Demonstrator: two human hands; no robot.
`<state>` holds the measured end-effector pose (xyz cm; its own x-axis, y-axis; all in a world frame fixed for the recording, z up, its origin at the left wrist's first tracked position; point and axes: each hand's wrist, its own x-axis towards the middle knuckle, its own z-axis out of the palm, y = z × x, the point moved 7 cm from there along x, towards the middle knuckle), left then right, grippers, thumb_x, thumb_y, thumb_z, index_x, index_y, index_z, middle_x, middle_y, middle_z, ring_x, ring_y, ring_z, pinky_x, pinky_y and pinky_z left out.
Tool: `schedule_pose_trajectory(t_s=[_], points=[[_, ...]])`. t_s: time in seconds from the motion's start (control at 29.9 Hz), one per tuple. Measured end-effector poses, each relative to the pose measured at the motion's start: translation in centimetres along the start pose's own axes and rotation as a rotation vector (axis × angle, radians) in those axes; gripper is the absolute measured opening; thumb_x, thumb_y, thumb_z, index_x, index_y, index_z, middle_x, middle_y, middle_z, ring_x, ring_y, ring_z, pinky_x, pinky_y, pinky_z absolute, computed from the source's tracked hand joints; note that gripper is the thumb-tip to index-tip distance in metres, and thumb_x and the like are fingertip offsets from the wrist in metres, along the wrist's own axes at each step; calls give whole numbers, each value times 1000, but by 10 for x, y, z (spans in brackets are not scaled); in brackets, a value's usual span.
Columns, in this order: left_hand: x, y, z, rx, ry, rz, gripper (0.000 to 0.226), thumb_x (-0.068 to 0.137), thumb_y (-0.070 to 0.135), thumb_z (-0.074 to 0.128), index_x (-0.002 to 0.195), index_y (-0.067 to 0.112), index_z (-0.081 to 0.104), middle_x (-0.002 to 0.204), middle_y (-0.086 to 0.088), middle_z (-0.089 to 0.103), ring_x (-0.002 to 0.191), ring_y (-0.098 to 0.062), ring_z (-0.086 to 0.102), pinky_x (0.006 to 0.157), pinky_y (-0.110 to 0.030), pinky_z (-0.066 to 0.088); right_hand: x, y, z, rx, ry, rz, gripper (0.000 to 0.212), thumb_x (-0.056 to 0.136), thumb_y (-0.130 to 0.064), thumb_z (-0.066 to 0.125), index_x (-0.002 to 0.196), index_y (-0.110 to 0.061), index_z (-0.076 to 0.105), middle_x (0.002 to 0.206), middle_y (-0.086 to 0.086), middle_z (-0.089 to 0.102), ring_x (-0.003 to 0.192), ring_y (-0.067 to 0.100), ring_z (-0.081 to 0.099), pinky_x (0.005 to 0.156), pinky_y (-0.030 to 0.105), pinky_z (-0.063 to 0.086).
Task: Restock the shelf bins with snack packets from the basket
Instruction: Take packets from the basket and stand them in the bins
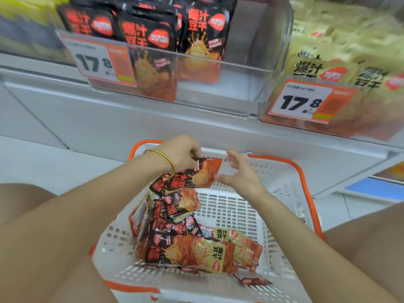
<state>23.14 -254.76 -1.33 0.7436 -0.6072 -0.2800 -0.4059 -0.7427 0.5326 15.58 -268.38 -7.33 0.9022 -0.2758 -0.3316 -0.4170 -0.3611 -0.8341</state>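
I see the left hand (182, 153) pinching a black snack packet (190, 177) by its top edge, above the white basket (282, 182). The right hand (239, 171) hovers just beside it, fingers spread. More packets (185, 239) lie in the basket, below the clear bin (218, 84).

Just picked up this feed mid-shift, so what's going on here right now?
A person is restocking snacks. Their left hand grips a black packet lifted over the white basket, and the right hand reaches for it with fingers open, not yet holding it. More packets, black and yellow, lie in the basket. The clear bin of black packets above has room on its right side.
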Motion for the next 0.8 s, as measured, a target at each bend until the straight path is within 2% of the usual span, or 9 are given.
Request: schedule_pose_trajectory(t_s=[0.07, 0.13, 0.2, 0.3, 0.43, 0.57, 0.63, 0.7, 0.8], points=[[-3, 18, -11, -29, 20, 113, 17, 79, 6, 70, 95, 11, 69, 93, -3, 70, 85, -14, 63, 75, -18, 44, -8, -39, -1, -138, -49, -229, 64, 76, -16, 78, 133, -17, 49, 131, -2, 53, 122, 12, 47, 104, 28, 37], [-10, 36, -30, -122, 139, 227, 18, 75, 7, 73, 87, 17, 63, 86, -4, 70, 83, -19, 66, 77, -27, 49, -18, -67, -2, -177, -111, -317, 41, 76, -11, 76, 114, -16, 60, 106, 0, 64, 100, 14, 58, 91, 29, 45], [-19, 49, -52, -187, 318, 333, 22, 73, 17, 74, 86, 23, 57, 86, -1, 67, 84, -21, 64, 79, -36, 50, -25, -88, -8, -125, -136, -331, 26, 79, -4, 72, 100, -12, 60, 90, 9, 65, 84, 18, 60, 79, 36, 50], [-36, 62, -80, -160, 541, 472, 24, 71, 29, 68, 92, 26, 56, 89, 6, 63, 85, -17, 62, 78, -42, 51, -35, -114, -17, 95, -231, -272, 25, 80, 5, 68, 102, -4, 59, 86, 15, 65, 76, 22, 63, 69, 35, 58], [-58, 72, -119, -43, 850, 610, 33, 83, 23, 65, 112, 8, 59, 104, -3, 62, 98, -14, 54, 90, -29, 43, -44, -151, -33, 120, -273, -241, 15, 80, 8, 66, 86, -5, 61, 67, 7, 64, 55, 17, 62, 50, 25, 55], [-70, 57, -157, 89, 1143, 550, 33, 93, 19, 48, 119, 0, 57, 126, -15, 55, 120, -24, 46, 104, -26, 28, -41, -204, -67, 369, -95, -322, 20, 79, 11, 62, 80, -9, 59, 59, 2, 62, 48, 13, 59, 51, 28, 54], [-64, 46, -163, 178, 1153, 487, 37, 93, 19, 45, 123, 1, 56, 136, -18, 49, 129, -31, 42, 111, -34, 26, -29, -230, -86, 441, 56, -385, 22, 74, 11, 64, 86, -7, 59, 64, 6, 62, 53, 18, 62, 55, 33, 56], [-54, 40, -158, 294, 1105, 421, 41, 93, 22, 43, 128, 4, 54, 145, -18, 40, 136, -35, 33, 114, -46, 21, -9, -249, -95, 399, 198, -416, 39, 59, 7, 68, 96, -4, 60, 82, 16, 66, 71, 30, 67, 64, 44, 59], [-42, 36, -145, 418, 1034, 352, 44, 93, 27, 39, 131, 11, 53, 151, -17, 31, 141, -34, 24, 115, -50, 13, 32, -257, -91, 173, 354, -340, 38, 57, 7, 73, 86, -11, 56, 98, 19, 67, 88, 36, 67, 75, 52, 56]])
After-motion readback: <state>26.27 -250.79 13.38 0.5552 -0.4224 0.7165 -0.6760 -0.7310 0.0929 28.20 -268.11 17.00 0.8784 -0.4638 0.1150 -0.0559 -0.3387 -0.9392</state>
